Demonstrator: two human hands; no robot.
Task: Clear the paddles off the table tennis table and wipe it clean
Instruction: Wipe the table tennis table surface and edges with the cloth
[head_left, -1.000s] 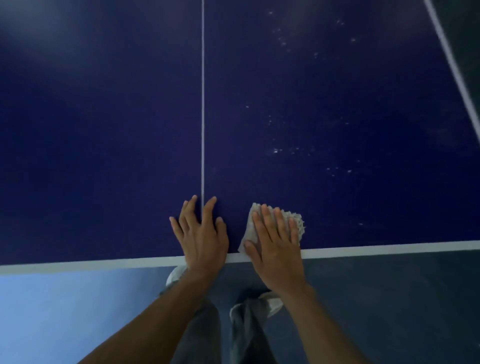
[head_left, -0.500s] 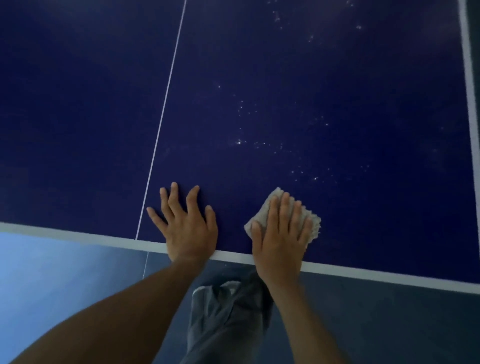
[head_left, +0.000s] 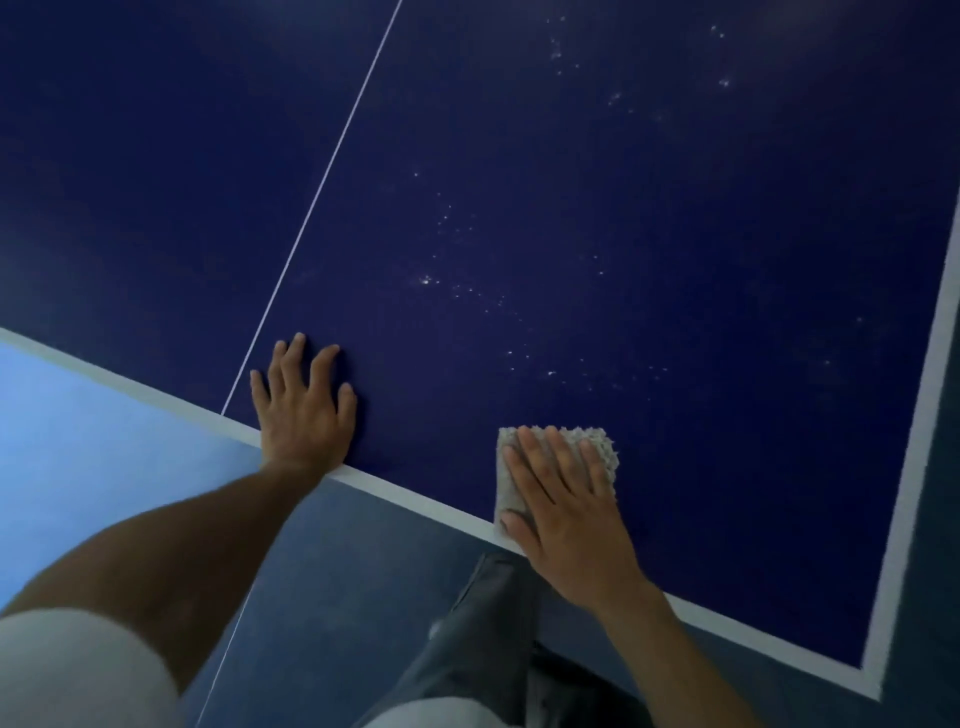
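The dark blue table tennis table (head_left: 649, 218) fills most of the head view, with a thin white centre line and white edge stripes. My left hand (head_left: 304, 408) lies flat on it by the near edge, fingers spread, just right of the centre line. My right hand (head_left: 563, 501) presses flat on a folded beige cloth (head_left: 597, 441) at the near edge, to the right. Small white specks (head_left: 457, 283) dot the surface beyond both hands. No paddles are in view.
The table's near right corner (head_left: 872, 686) shows at the lower right. Below the edge is blue-grey floor (head_left: 337, 571), brighter blue at the left. My grey-trousered legs (head_left: 483, 649) stand close to the near edge.
My right hand has slid the cloth to the right along the near edge, away from my left hand. The view has swung right, bringing the table's right corner into sight.
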